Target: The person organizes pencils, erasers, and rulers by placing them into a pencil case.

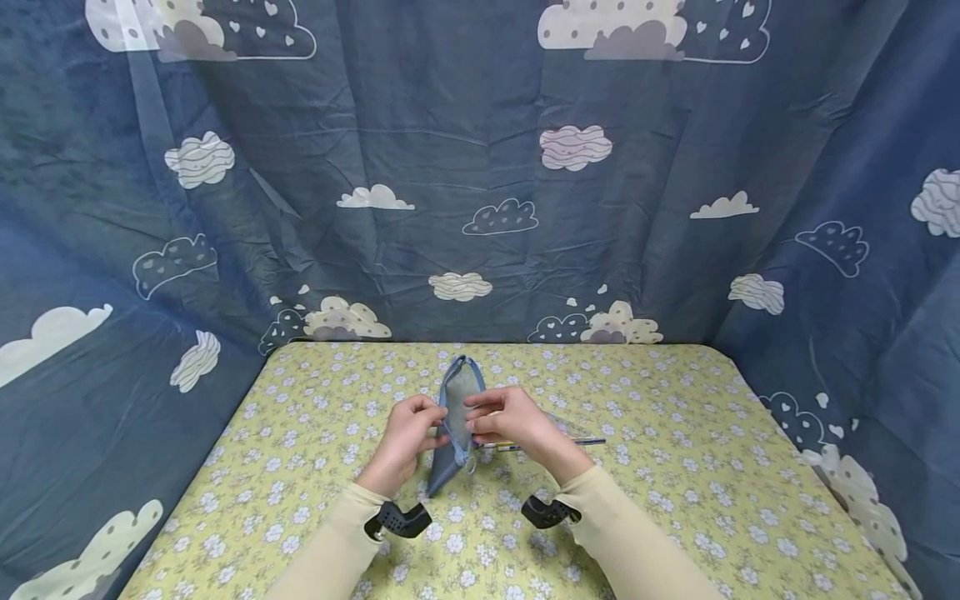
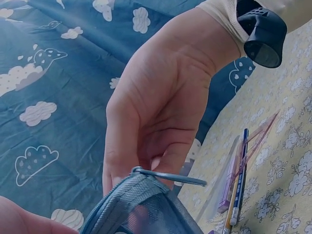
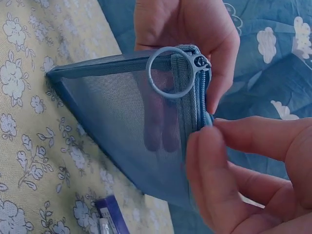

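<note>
A blue mesh zip pouch [image 1: 444,477] stands on its edge on the table, its zip undone and its mouth spread apart toward me. My left hand [image 1: 408,433] pinches the left rim of the mouth; in the right wrist view, two of its fingers show through the mesh [image 3: 112,107]. At the opposite rim, my right hand [image 1: 517,421] pinches the zip edge between thumb and fingers [image 3: 212,161]. A round ring pull [image 3: 170,95] hangs from the zip end nearest me. The pouch looks unfilled apart from the fingers seen through it.
Right of the pouch, partly under my right hand, lie pencils [image 2: 239,195], a purple-sleeved eraser [image 2: 226,199] and a clear pinkish set square [image 2: 265,129]. A yellow flowered cloth [image 1: 315,467] covers the table. Blue cloud-print curtains [image 1: 450,242] hang behind and at both sides.
</note>
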`<state>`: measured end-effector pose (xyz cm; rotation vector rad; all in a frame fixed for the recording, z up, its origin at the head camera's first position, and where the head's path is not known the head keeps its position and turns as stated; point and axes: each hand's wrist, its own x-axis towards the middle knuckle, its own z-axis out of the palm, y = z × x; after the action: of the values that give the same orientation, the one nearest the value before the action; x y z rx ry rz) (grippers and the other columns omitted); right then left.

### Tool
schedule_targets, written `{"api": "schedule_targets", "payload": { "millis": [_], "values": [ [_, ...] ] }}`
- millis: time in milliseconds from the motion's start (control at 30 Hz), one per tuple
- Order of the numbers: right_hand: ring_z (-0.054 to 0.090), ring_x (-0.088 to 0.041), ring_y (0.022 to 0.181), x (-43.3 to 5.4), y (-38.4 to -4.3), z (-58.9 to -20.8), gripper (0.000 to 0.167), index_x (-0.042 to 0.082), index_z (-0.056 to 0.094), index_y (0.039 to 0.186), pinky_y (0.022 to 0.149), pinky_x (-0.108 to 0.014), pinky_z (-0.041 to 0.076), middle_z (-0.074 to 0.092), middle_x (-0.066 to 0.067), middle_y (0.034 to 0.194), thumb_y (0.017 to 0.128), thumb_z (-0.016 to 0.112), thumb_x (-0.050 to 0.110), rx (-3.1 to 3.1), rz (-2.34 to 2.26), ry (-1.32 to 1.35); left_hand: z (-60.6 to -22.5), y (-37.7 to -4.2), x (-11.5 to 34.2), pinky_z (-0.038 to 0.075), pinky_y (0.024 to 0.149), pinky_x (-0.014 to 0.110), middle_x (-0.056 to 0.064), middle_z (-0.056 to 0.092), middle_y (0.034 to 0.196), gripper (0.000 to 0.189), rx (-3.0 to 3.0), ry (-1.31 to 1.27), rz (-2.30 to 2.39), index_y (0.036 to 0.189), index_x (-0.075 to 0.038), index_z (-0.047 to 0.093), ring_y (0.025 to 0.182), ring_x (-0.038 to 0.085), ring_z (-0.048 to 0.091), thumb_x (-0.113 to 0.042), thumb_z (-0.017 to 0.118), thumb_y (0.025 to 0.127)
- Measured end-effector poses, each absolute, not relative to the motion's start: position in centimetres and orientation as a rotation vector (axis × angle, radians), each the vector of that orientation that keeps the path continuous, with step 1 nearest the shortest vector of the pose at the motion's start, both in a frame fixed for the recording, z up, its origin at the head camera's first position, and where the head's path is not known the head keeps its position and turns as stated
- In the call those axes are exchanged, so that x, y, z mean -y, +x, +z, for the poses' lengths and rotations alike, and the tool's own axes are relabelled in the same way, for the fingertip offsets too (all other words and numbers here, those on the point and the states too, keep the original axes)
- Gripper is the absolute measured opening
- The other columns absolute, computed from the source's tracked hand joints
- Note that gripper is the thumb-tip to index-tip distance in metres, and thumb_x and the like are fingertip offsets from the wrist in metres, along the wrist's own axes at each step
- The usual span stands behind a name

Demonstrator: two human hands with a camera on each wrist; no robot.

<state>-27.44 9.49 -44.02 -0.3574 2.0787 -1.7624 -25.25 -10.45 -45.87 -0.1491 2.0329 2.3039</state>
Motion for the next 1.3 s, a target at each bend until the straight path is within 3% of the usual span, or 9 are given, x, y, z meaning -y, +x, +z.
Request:
{"api": "schedule_targets", "payload": {
  "millis": [267,433,567,700,900,1300],
  "values": [
    [0.068,-0.034,0.102,-10.2,-26.9,-43.1,0.047,0.004,0.060,0.136,0.086,-0.046,0.056,0.066,-0.018,0.117,0.091,0.074,0.011,-2.127,-1.758,-0.476,-46.0,-25.3,10.9,0.059,0.074,0.038,0.017,0.050,0.111,0.011,-2.021,-0.136,2.318,0.089,0.001,0.055,0.093,0.028,0.057,-0.006,0.060,0.097],
    [0.066,-0.037,0.106,-10.9,-26.9,-42.7,0.049,0.009,0.060,0.138,0.090,-0.051,0.053,0.065,-0.020,0.121,0.092,0.074,0.013,-2.121,-1.752,-0.514,-45.8,-25.3,11.0,0.058,0.075,0.038,0.016,0.050,0.108,0.011,-2.014,-0.140,2.327,0.089,0.001,0.055,0.092,0.028,0.057,-0.006,0.061,0.097],
    [0.065,-0.038,0.108,-11.4,-26.7,-42.6,0.047,0.013,0.061,0.138,0.092,-0.052,0.052,0.066,-0.019,0.121,0.092,0.073,0.013,-2.130,-1.746,-0.509,-45.8,-25.1,10.9,0.059,0.075,0.038,0.016,0.051,0.108,0.012,-2.015,-0.149,2.324,0.089,0.000,0.056,0.092,0.027,0.058,-0.006,0.061,0.097],
    [0.067,-0.029,0.104,-12.0,-26.7,-42.6,0.046,0.016,0.062,0.136,0.091,-0.047,0.053,0.068,-0.016,0.120,0.092,0.074,0.017,-2.190,-1.720,-0.501,-46.0,-25.1,10.9,0.059,0.073,0.038,0.017,0.051,0.108,0.013,-2.009,-0.153,2.325,0.086,0.000,0.056,0.092,0.028,0.059,-0.006,0.062,0.096],
    [0.066,-0.025,0.102,-12.8,-26.9,-42.2,0.047,0.009,0.060,0.138,0.091,-0.042,0.053,0.066,-0.020,0.121,0.093,0.073,0.017,-2.249,-1.725,-0.505,-46.0,-25.3,11.0,0.058,0.078,0.043,0.015,0.052,0.103,0.014,-1.997,-0.150,2.317,0.084,-0.001,0.056,0.091,0.028,0.059,-0.005,0.062,0.095],
    [0.066,-0.024,0.105,-14.8,-27.8,-42.5,0.042,0.015,0.063,0.135,0.096,-0.048,0.050,0.068,-0.014,0.121,0.094,0.072,0.016,-2.332,-1.743,-0.413,-45.8,-25.2,11.1,0.056,0.084,0.046,0.014,0.054,0.107,0.015,-2.017,-0.125,2.290,0.086,0.001,0.057,0.091,0.027,0.060,-0.007,0.065,0.095]
  ]
}}
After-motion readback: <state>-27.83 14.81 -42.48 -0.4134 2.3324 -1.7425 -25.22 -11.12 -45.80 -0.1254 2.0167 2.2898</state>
